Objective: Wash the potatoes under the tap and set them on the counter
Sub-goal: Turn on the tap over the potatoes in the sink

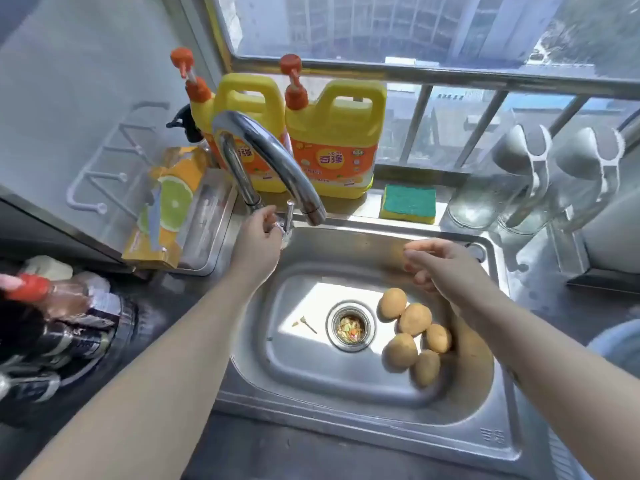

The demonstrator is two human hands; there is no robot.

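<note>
Single head-worn wide-angle view. Sits close above a rectangular stainless-steel sink (346, 424), facing forward and down toward a grey-barred window (415, 76) at 12 o'clock. Curved chrome tap (273, 157) at 11 o'clock. Bare left forearm (156, 358) and right forearm (554, 358) enter from 7 and 4 o'clock.

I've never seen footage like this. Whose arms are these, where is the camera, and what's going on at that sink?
There is no robot here. These are a person's two bare arms, filmed by one wide-angle camera worn on the head and looking down. The left hand curls round the tap handle at the foot of the tap; no water is seen running. The right hand hangs relaxed over the sink, holding nothing. Five potatoes lie in the sink's right side, beside the drain strainer. Behind it stand two yellow detergent bottles and a sponge.
</note>
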